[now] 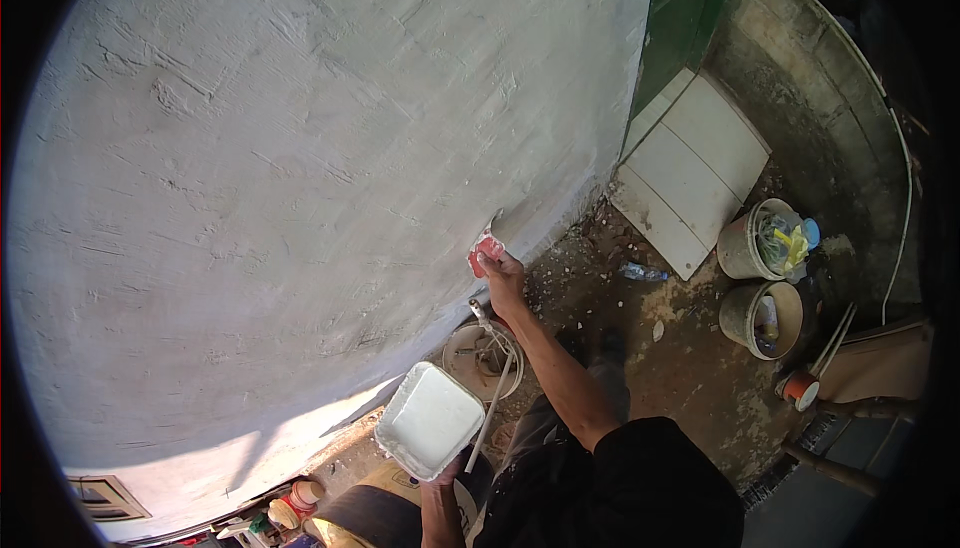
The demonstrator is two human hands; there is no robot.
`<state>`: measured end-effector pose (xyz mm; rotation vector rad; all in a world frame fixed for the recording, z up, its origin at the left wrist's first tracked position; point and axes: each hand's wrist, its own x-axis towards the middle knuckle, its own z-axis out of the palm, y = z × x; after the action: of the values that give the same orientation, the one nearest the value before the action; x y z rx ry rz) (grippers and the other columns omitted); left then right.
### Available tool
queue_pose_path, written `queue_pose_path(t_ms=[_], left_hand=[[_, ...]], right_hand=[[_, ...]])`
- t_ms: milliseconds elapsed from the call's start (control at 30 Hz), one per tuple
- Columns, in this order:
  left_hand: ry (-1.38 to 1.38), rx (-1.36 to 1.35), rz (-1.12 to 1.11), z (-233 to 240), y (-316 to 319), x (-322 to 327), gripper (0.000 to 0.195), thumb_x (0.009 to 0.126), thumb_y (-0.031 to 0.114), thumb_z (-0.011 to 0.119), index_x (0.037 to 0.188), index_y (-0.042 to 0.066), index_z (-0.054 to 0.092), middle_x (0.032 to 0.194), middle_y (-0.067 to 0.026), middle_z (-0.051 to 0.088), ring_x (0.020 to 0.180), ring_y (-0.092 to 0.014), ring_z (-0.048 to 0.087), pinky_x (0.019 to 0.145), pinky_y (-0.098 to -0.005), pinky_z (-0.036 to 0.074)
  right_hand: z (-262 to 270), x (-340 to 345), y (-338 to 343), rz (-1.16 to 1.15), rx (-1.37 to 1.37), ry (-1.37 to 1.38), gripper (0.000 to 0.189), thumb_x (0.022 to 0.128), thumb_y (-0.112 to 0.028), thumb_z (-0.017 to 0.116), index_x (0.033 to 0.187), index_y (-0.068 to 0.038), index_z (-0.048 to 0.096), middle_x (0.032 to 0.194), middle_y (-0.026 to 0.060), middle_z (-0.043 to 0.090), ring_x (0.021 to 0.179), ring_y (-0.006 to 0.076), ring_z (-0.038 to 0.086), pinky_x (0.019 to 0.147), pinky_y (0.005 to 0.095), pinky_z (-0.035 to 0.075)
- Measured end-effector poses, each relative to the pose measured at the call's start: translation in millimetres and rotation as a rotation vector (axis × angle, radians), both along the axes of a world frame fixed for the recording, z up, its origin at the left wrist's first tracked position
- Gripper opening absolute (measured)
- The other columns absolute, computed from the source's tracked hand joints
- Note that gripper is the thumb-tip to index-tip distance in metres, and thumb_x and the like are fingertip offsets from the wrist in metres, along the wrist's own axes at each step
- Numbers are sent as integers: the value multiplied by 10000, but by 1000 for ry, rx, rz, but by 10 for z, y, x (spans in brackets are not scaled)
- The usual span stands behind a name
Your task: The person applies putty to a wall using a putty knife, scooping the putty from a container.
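Observation:
My right hand grips a red plastic putty scraper, its whitish edge against the rough white-plastered wall low down, near the wall's foot. White paste clings to the scraper. My left hand holds a square white container from below, tilted so that its smooth white contents show; most of that hand's fingers are hidden under it. Between my arms, a round bucket stands by the wall with a cord and a pipe over it.
Two buckets stand at the right, one filled with plastic bags. White panels lean by a green door. A plastic bottle and rubble lie on the ground. An orange-and-white tin is at the right; a large drum sits lower left.

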<state>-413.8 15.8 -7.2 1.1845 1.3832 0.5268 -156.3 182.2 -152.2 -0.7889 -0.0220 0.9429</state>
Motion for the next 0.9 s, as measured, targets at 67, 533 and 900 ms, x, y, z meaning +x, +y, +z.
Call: queue_pose_path(t_ms=[67, 533, 900], left_hand=[[-1, -1, -8, 0, -17, -23, 550, 824, 390, 672, 1268, 90, 544, 1239, -74, 605, 1183, -241, 535, 996, -383, 437], [13, 27, -5, 2, -103, -110, 550, 829, 394, 665, 1271, 91, 542, 1248, -76, 600, 1187, -244, 533, 999, -387, 436], [-10, 50, -5, -8, -59, -136, 549, 833, 397, 660, 1274, 92, 540, 1255, -79, 596, 1190, -247, 531, 1001, -390, 435]], right_hand=[[128, -36, -46, 28, 22, -44, 227, 909, -11, 590, 1130, 33, 617, 1033, 33, 645, 921, 82, 586, 843, 236, 465], [-1157, 76, -492, -183, -382, -18, 205, 910, -30, 581, 1114, -20, 598, 1011, 45, 642, 895, 123, 613, 790, 272, 483], [-1138, 172, -9, -109, -127, 112, 218, 898, -27, 603, 1115, -20, 610, 1003, 33, 644, 905, 122, 606, 813, 260, 481]])
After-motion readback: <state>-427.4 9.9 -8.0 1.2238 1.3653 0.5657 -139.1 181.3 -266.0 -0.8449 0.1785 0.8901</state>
